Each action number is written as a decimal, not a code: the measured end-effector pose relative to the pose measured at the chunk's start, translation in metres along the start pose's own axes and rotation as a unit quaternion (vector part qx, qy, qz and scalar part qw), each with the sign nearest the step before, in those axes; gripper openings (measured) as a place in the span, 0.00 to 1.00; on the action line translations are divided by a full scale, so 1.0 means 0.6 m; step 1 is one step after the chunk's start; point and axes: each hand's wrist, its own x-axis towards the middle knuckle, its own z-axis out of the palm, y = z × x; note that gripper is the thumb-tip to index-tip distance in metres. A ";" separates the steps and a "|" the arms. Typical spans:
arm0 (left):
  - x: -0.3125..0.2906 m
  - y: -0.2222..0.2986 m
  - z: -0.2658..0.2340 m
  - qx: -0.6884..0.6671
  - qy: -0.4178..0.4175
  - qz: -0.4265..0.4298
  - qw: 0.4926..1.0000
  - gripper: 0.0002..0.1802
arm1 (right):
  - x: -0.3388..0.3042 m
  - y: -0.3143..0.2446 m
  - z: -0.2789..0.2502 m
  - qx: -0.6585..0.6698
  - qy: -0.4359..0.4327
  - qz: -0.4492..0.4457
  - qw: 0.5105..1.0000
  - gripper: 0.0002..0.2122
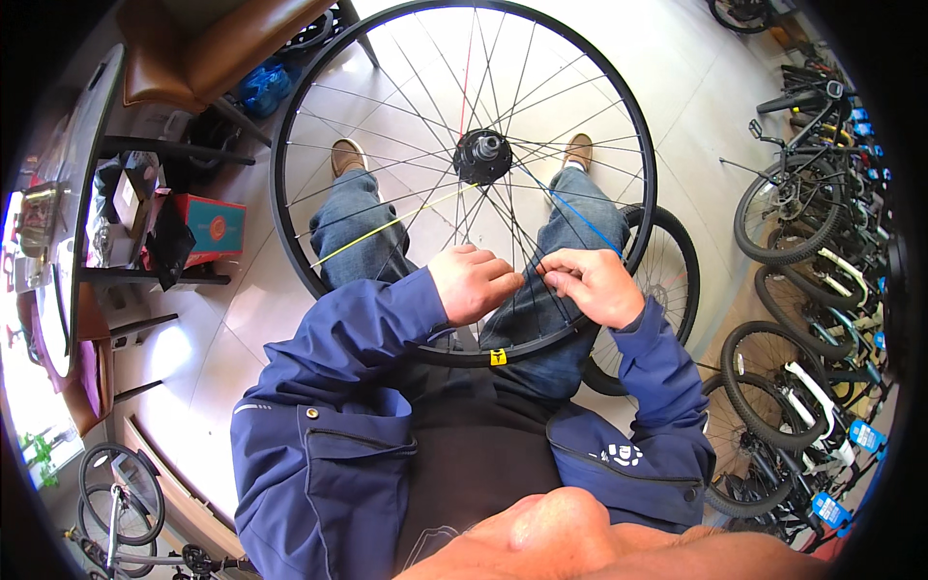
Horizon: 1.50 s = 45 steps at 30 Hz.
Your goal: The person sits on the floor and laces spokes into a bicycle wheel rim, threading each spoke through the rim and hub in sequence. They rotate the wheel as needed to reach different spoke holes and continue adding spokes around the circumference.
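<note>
A bicycle wheel without a tyre stands before me, its black rim (277,184) resting against my lap. At its middle is a black hub (483,157) with a silvery axle end. Most spokes are black; a yellow spoke (362,238), a blue spoke (583,217) and a red spoke (466,89) stand out. My left hand (474,283) is closed among the lower spokes, its fingertips hidden. Close beside it, my right hand (594,285) pinches a black spoke between thumb and forefinger. A yellow sticker (498,357) marks the rim's near side.
Behind the wheel's right side is another wheel with a tyre (688,275). Bicycles (788,213) crowd the right side. At left are a table (82,208), a red and teal box (213,227) and a brown chair (208,48). Another bicycle (118,498) stands lower left.
</note>
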 end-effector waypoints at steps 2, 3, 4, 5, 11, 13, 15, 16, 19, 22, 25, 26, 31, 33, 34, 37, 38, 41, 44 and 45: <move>-0.002 -0.006 0.002 -0.025 -0.016 0.009 1.000 0.19 | 0.008 -0.003 -0.015 -0.006 -0.030 0.007 0.999 0.08; -0.003 -0.007 0.003 -0.037 -0.028 0.011 0.999 0.19 | 0.012 -0.005 -0.021 -0.026 -0.041 0.007 0.999 0.08; -0.003 -0.008 0.004 -0.038 -0.026 0.012 0.999 0.19 | 0.015 -0.007 -0.025 -0.040 -0.051 0.006 0.998 0.07; -0.004 -0.007 0.005 -0.040 -0.027 0.011 0.999 0.19 | 0.017 -0.008 -0.028 -0.058 -0.052 -0.010 0.997 0.06; 0.002 0.000 0.013 -0.022 -0.041 0.003 0.999 0.14 | 0.020 -0.022 -0.038 -0.070 -0.051 -0.008 0.996 0.06; 0.003 -0.004 0.012 -0.031 -0.043 0.004 0.999 0.16 | 0.019 -0.026 -0.040 -0.077 -0.070 0.005 0.995 0.06; 0.003 -0.004 0.012 -0.036 -0.038 0.001 0.999 0.16 | 0.014 -0.027 -0.041 -0.075 -0.082 0.034 0.993 0.07; 0.003 -0.005 0.012 -0.039 -0.040 0.000 0.998 0.16 | 0.012 -0.026 -0.042 -0.055 -0.101 0.054 0.992 0.08; 0.004 -0.006 0.010 -0.046 -0.041 0.007 0.998 0.15 | 0.006 -0.017 -0.039 -0.017 -0.107 0.096 0.989 0.11; 0.004 -0.006 0.009 -0.054 -0.037 0.013 0.998 0.14 | -0.002 -0.002 -0.027 -0.059 -0.037 0.052 0.996 0.12; 0.003 -0.005 0.012 -0.062 -0.021 0.016 0.998 0.11 | -0.020 0.012 -0.028 0.060 0.011 0.049 0.997 0.15; 0.002 -0.005 0.014 -0.066 -0.020 0.017 0.997 0.11 | -0.027 0.016 -0.030 0.094 0.029 0.062 0.993 0.16; 0.000 -0.011 0.016 -0.069 -0.023 0.032 0.997 0.13 | -0.024 0.034 0.004 0.161 0.019 0.088 0.983 0.16; 0.001 -0.011 0.016 -0.068 -0.024 0.036 0.997 0.15 | -0.019 0.041 0.009 0.168 0.047 0.078 0.982 0.16; 0.002 -0.010 0.016 -0.072 -0.018 0.037 0.997 0.15 | -0.018 0.045 0.009 0.170 0.041 0.067 0.982 0.16; 0.004 -0.010 0.013 -0.078 -0.005 0.043 0.996 0.16 | -0.012 0.051 0.008 0.174 0.035 0.062 0.982 0.16; 0.006 -0.009 0.014 -0.080 -0.004 0.045 0.996 0.15 | -0.010 0.052 0.008 0.185 0.036 0.063 0.980 0.16; 0.008 -0.009 0.015 -0.088 0.002 0.052 0.995 0.15 | -0.007 0.052 0.009 0.200 0.041 0.070 0.976 0.17; 0.007 -0.008 0.016 -0.088 -0.003 0.053 0.995 0.14 | -0.006 0.046 0.005 0.192 0.034 0.061 0.979 0.17; 0.007 -0.009 0.016 -0.086 -0.006 0.053 0.995 0.14 | -0.005 0.043 0.001 0.192 0.028 0.058 0.979 0.18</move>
